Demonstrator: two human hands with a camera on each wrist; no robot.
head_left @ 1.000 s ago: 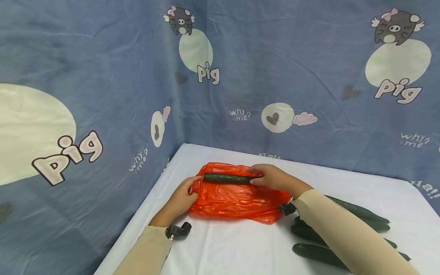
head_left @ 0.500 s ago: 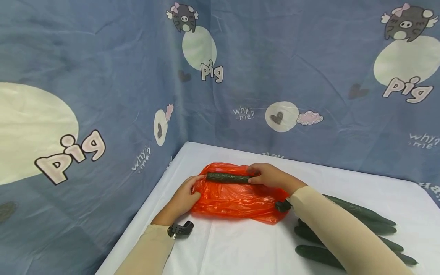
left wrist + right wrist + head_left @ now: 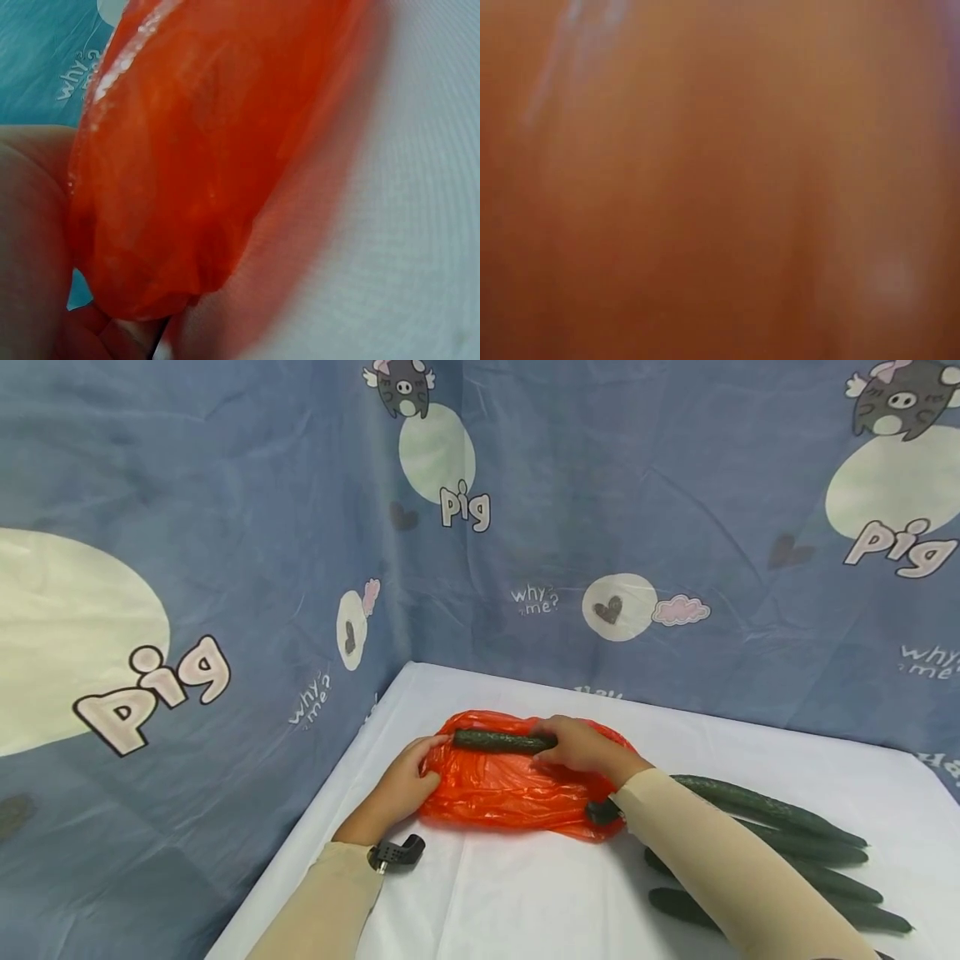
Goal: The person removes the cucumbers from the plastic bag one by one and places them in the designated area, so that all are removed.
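In the head view, a dark green cucumber (image 3: 495, 742) lies lengthwise along the far part of a crumpled red plastic bag (image 3: 502, 785). My right hand (image 3: 581, 747) grips the cucumber at its right end, thumb on the near side and fingers on the far side. At the bag's left edge, my left hand (image 3: 408, 781) holds the plastic, with a fingertip close to the cucumber's left end. The left wrist view has the bag (image 3: 187, 165) bulging between the thumb side and the curled fingers. Only blurred orange bag plastic (image 3: 720, 180) fills the right wrist view.
Several more cucumbers (image 3: 772, 806) lie side by side on the white tablecloth (image 3: 510, 893) at the right, partly behind my right sleeve. A blue printed curtain (image 3: 525, 543) rises behind the table and along its left side. Each wrist carries a small black camera (image 3: 397, 852).
My right hand has shifted slightly left over the bag, covering more of the cucumber's right end. My left hand stays at the bag's edge. The head view has turned a little.
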